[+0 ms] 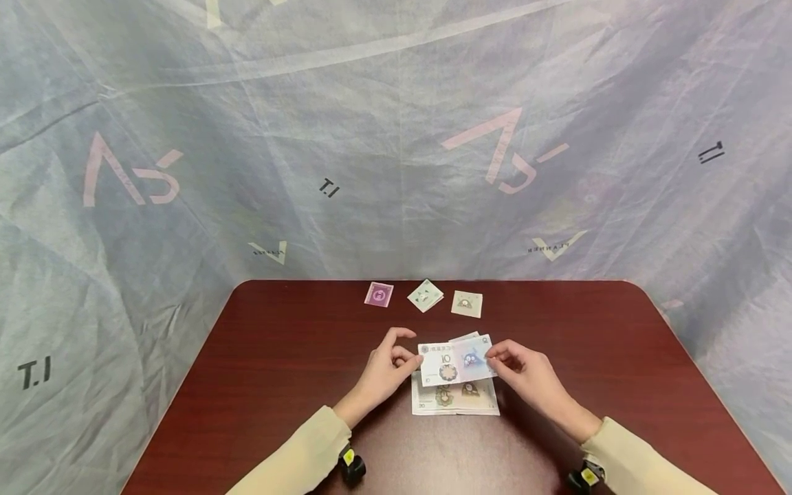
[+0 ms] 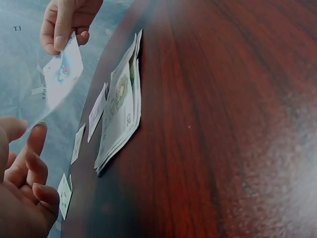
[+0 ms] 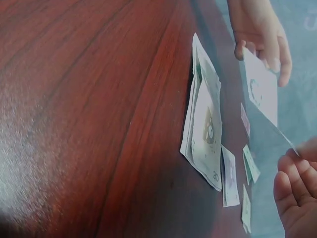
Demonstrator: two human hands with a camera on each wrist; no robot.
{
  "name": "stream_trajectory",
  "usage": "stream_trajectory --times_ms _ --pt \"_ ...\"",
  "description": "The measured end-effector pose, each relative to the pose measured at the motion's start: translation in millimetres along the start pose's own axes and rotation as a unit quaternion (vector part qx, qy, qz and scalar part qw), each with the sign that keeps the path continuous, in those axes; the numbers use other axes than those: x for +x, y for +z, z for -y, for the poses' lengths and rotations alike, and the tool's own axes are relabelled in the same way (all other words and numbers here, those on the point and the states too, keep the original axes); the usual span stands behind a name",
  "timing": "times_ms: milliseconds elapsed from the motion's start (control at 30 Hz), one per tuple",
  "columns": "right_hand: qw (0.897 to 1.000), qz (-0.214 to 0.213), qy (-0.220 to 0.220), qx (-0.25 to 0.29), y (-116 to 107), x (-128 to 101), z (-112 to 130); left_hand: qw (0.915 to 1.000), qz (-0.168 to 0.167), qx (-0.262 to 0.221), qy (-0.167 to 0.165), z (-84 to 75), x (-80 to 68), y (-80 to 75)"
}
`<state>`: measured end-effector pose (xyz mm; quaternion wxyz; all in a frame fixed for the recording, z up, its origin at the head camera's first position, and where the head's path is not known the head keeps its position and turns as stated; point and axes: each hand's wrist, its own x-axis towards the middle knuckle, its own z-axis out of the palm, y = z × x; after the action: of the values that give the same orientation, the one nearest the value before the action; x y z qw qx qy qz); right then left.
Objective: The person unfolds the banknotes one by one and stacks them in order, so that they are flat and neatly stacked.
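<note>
A pale "10" banknote [image 1: 456, 361] with a blue and purple print is held flat just above the table. My left hand [image 1: 411, 359] pinches its left edge between thumb and fingertips. My right hand [image 1: 493, 357] pinches its right edge. Right under it, a stack of greenish banknotes [image 1: 454, 399] lies on the dark red table [image 1: 284, 357]. In the left wrist view my right hand grips the banknote [image 2: 62, 69] beyond the stack [image 2: 121, 106]. The right wrist view has my left hand on the banknote [image 3: 261, 87] above the stack [image 3: 205, 131].
Three small folded notes lie in a row near the table's far edge: a purple one [image 1: 379, 294], a green one [image 1: 425, 295] and a beige one [image 1: 467, 304]. A single loose note [image 1: 465, 337] peeks out just behind the stack. Grey printed cloth [image 1: 396, 151] hangs behind.
</note>
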<state>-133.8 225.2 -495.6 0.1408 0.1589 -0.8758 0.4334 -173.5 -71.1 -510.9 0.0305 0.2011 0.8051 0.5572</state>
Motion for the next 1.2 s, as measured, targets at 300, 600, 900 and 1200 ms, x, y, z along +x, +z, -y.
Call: stream_trajectory --times_ms 300,600,900,1200 --pt "1.0 0.001 0.024 0.005 1.0 -3.2 -0.3 0.9997 -0.002 0.015 0.018 5.5 -1.0 3.1" --pt "1.0 0.0 0.013 -0.001 0.9 -5.1 1.5 0.9963 -0.031 0.059 0.053 6.9 -3.5 6.0" --pt "1.0 0.005 -0.023 -0.009 0.8 -6.5 -2.9 0.9986 -0.013 0.042 0.028 3.2 -6.1 4.1" --pt "0.994 0.053 -0.079 -0.059 8.8 -17.1 -6.6 0.9875 0.022 0.15 0.042 2.1 -15.7 7.4"
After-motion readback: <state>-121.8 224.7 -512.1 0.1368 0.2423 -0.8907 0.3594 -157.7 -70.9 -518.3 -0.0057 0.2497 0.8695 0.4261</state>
